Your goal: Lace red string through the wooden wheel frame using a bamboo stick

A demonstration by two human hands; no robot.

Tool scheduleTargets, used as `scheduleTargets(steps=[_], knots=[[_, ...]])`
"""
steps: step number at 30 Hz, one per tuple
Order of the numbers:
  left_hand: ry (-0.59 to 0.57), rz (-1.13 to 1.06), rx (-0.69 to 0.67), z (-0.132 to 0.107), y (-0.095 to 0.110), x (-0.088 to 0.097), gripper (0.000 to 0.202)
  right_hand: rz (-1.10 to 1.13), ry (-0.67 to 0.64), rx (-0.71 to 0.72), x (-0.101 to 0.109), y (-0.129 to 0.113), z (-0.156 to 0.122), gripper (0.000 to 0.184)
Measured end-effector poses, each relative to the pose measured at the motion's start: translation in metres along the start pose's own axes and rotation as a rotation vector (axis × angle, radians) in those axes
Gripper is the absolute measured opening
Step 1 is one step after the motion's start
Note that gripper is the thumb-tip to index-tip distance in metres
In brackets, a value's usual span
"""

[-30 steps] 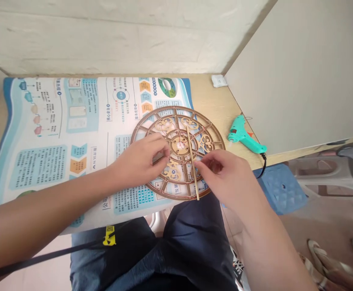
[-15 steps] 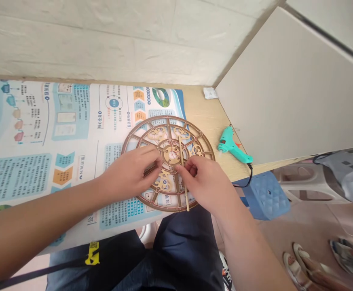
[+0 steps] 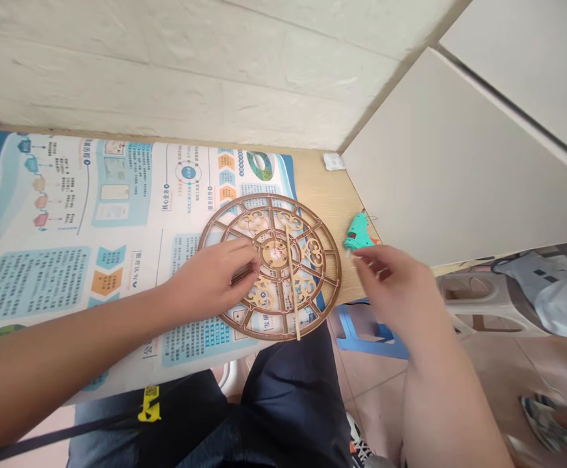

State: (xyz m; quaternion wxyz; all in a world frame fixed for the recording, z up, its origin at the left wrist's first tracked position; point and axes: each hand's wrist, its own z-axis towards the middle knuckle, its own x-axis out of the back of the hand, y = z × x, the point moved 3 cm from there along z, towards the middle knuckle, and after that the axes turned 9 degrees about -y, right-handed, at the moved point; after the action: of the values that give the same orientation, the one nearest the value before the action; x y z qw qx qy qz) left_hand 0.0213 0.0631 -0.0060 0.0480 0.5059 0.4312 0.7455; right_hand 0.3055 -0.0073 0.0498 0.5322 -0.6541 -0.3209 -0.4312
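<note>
A round brown openwork wheel (image 3: pixel 334 286) with spokes, rings and lighter scrollwork lies near the table's front edge. Across its right half rests a thin wooden stick (image 3: pixel 293 292). My left hand (image 3: pixel 222 276) is over the wheel's left side, thumb and fingers pinched together; what they hold, if anything, is hidden. To the right of the wheel, my right hand (image 3: pixel 403 286) is raised with thumb and fingertips close together beside the nozzle of a turquoise glue gun (image 3: pixel 358 231). This hand hides the gun's handle, and whatever lies between its fingertips is too small to make out.
A printed sheet (image 3: pixel 59 260) covers much of the wooden table (image 3: pixel 319 185). A small white packet (image 3: pixel 333 162) sits by the wall. Pale panels stand at the right. Beyond the table edge are a blue stool (image 3: pixel 371 338) and another person's shoes (image 3: pixel 539 422).
My right hand has moved right, from the stick to beside the glue gun. The stick stays on the wheel. My left hand has hardly moved, and the view has shifted slightly.
</note>
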Motion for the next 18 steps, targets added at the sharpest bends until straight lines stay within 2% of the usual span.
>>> scheduleTargets(steps=[3, 5, 7, 9, 12, 18], knots=[[0.004, -0.003, -0.018, 0.0, 0.0, 0.0, 0.015, -0.173, -0.209, 0.461, -0.029, -0.027, -0.009, 0.04], [0.008, -0.007, -0.024, 0.0, -0.001, 0.0, 0.014, -0.381, -0.179, 0.678, -0.039, -0.037, -0.008, 0.048], [0.014, -0.011, -0.031, -0.001, -0.002, 0.0, 0.013, -0.534, -0.09, 0.82, -0.042, -0.041, -0.002, 0.043], [0.022, -0.015, -0.038, -0.001, -0.002, 0.0, 0.012, -0.597, -0.057, 0.928, -0.041, -0.042, 0.004, 0.035], [0.032, -0.023, -0.048, -0.001, -0.003, 0.0, 0.011, -0.603, -0.073, 1.05, -0.038, -0.044, 0.009, 0.035], [0.045, -0.021, -0.042, 0.001, -0.006, -0.003, 0.012, -0.648, -0.058, 1.123, -0.037, -0.055, 0.015, 0.041]])
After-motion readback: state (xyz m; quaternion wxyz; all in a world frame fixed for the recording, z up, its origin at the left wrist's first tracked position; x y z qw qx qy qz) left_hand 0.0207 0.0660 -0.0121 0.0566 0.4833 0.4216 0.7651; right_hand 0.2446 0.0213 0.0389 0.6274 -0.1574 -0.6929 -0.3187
